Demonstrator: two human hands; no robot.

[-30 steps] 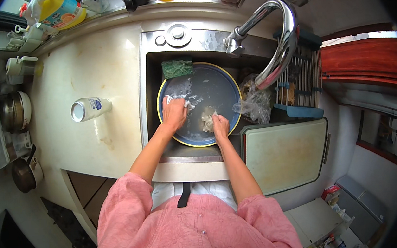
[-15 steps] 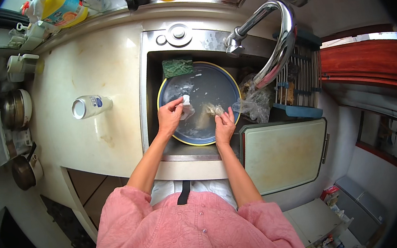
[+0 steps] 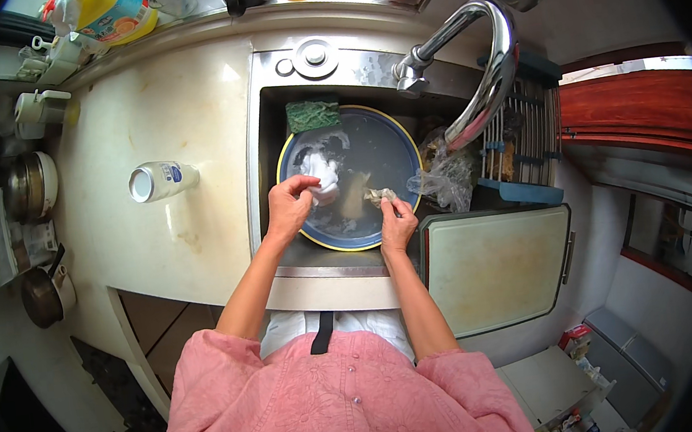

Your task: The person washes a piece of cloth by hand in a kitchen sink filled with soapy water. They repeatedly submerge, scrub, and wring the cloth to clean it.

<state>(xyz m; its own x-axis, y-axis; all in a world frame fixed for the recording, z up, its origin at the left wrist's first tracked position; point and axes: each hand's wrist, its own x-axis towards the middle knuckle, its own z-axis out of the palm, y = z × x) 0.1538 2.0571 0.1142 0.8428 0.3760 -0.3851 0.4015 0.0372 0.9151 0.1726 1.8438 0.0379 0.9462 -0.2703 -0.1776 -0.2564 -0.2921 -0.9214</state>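
Note:
A round blue basin with a yellow rim [image 3: 301, 236] sits in the steel sink, holding cloudy water. At its left side, my left hand [image 3: 289, 209] pinches the edge of a wet white cloth [image 3: 321, 173], which lies bunched at the water's surface. Toward the right rim, my right hand [image 3: 398, 225] has its fingers closed on a small crumpled beige cloth [image 3: 379, 196]. A pale brownish patch shows in the water between the hands. The green scouring pad [image 3: 313, 116] rests at the basin's far left edge.
A chrome faucet [image 3: 504, 47] arches over the sink's right side. Beside the basin lies a clear plastic bag [image 3: 446, 184], near a dish rack [image 3: 516, 147]. A pale cutting board [image 3: 499, 271] is at right. On the left counter is a white container [image 3: 162, 180].
The white cloth has gone from a small folded piece at my left fingertips to a wider bunch on the water. My left hand has shifted slightly left, my right hand slightly right and nearer.

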